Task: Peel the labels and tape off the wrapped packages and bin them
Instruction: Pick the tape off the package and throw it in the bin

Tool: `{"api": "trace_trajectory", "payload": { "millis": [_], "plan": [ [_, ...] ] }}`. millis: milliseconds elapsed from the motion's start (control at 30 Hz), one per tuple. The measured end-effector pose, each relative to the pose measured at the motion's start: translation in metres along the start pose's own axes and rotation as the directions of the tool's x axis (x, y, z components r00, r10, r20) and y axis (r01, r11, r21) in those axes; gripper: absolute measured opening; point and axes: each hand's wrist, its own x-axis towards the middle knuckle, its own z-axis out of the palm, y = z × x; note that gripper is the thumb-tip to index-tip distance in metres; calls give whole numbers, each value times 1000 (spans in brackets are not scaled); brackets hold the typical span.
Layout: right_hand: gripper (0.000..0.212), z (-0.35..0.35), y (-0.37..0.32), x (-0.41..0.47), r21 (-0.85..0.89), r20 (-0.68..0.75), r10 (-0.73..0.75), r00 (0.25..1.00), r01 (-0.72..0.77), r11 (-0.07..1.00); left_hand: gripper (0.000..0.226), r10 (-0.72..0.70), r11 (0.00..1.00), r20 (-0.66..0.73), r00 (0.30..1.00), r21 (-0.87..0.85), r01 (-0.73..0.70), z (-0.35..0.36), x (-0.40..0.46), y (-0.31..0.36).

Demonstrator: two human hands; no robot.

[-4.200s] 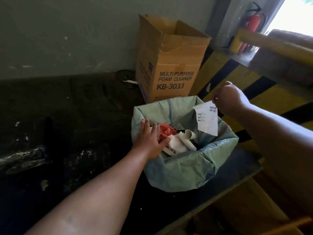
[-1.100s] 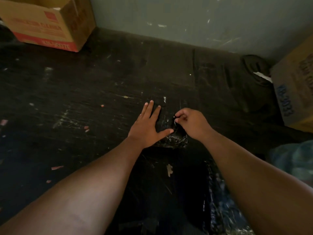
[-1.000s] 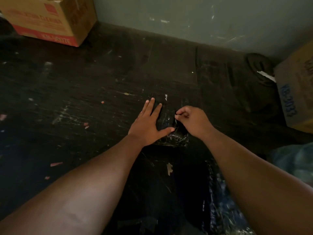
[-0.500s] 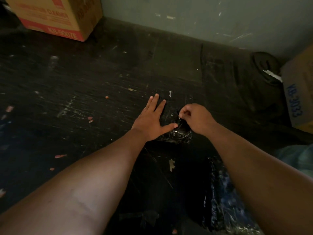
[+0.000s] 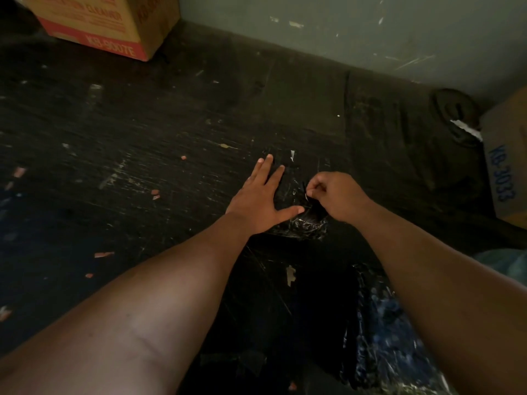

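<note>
Two boxes [image 5: 504, 163] – blue "KB-3033", red [image 5: 105, 21] "KB-9007E".

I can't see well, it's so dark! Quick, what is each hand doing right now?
Left hand: open, fingers straight, pressing flat on the black wrapped package.
Right hand: closed, pinching a bit of tape on the package.

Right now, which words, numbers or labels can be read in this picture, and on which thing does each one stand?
"KB-3033": blue print running sideways on the cardboard box at the right edge.
"KB-9007E", roughly: pale letters on the red band of the cardboard box at top left; blurred, so the digits are uncertain.
A word ending in "CLEANER" above it on that box: the line is cut off and blurred.
White scrap on the black wrapped package: nothing legible.
</note>
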Motion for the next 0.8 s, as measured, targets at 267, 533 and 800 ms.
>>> {"api": "trace_trajectory", "payload": {
  "millis": [267,533,800],
  "plan": [
    [19,3,-21,7,-333,83,17,996,11,943,109,4,1000,-8,1000,-14,-4,2,0,0],
    [13,3,-14,3,-315,116,-108,987,139,939,109,20,1000,-4,1000,1,-20,3,0,-1],
    [13,-2,2,-5,-90,54,-90,995,94,991,110,9,1000,5,1000,-5,-9,3,0,-2]
  ]
}}
